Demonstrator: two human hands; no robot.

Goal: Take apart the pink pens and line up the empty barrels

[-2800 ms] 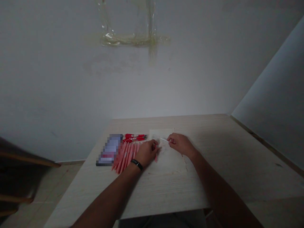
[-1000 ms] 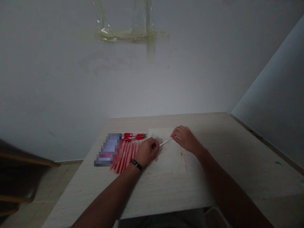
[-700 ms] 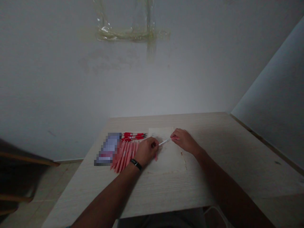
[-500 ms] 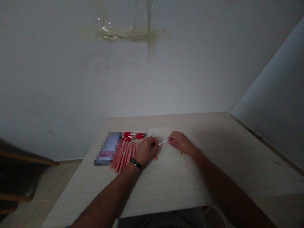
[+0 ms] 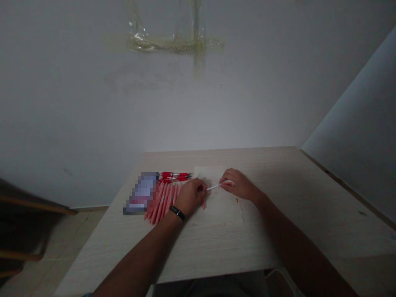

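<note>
A thin white rod (image 5: 213, 187), like a pen refill, spans the gap between my two hands above a pale sheet (image 5: 221, 212). My left hand (image 5: 192, 194) pinches its left end, with the fingertips partly hidden. At the other end, my right hand (image 5: 236, 182) has its thumb and fingers closed on the rod. A small pink piece (image 5: 203, 204) shows just below the left fingers. Several pink pen-like sticks (image 5: 161, 202) lie side by side left of my left hand, partly covered by it.
Red pens (image 5: 176, 177) with dark tips lie behind the pink sticks. A blurred-out flat object (image 5: 142, 192) is at the left of the wooden table (image 5: 198, 251). Behind the table stands a wall (image 5: 216, 115) with clear tape on it.
My right hand has shifted slightly, and its fingers have moved a little along or around the rod's right end. My left hand stays nearly still.
</note>
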